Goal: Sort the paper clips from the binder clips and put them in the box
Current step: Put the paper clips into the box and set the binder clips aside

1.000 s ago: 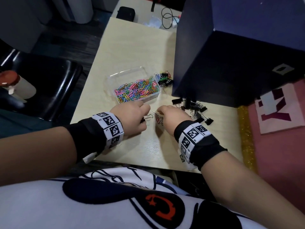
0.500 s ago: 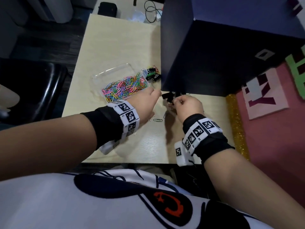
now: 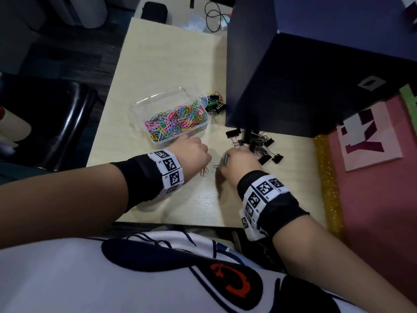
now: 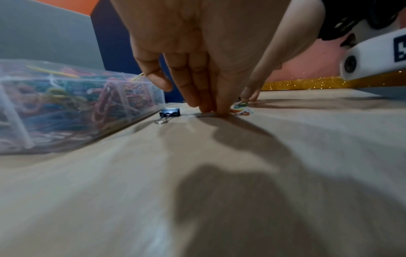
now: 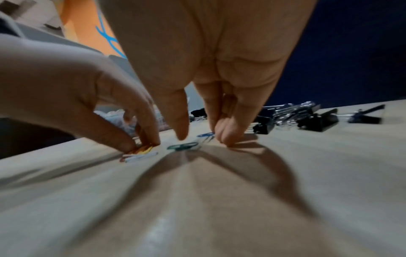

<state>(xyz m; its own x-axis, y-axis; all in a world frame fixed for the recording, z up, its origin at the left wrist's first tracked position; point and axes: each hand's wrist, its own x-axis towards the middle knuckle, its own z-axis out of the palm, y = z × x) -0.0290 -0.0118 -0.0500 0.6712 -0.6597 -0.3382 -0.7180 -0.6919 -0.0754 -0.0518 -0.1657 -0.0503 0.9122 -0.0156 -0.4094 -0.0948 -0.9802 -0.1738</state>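
Observation:
A clear plastic box (image 3: 155,102) full of coloured paper clips (image 3: 178,119) stands on the table just beyond my left hand (image 3: 194,152). The left thumb and forefinger pinch a few orange and yellow paper clips (image 5: 140,151) lying on the table. My right hand (image 3: 239,161) is close beside it. Its fingertips (image 5: 224,139) touch the table and its thumb stands apart from them. A blue paper clip (image 5: 205,134) and a green paper clip (image 5: 182,146) lie between. Black binder clips (image 3: 257,143) are heaped just past the right hand.
A tall dark blue box (image 3: 304,86) stands at the back right, its corner by the binder clips. More binder clips (image 3: 214,102) lie by the plastic box's far corner, and one binder clip (image 4: 169,113) beside its near side. A black chair (image 3: 56,120) is to the left.
The right hand has come back from the binder clip heap to the loose paper clips. The left hand has drawn back from the plastic box's corner to the same clips.

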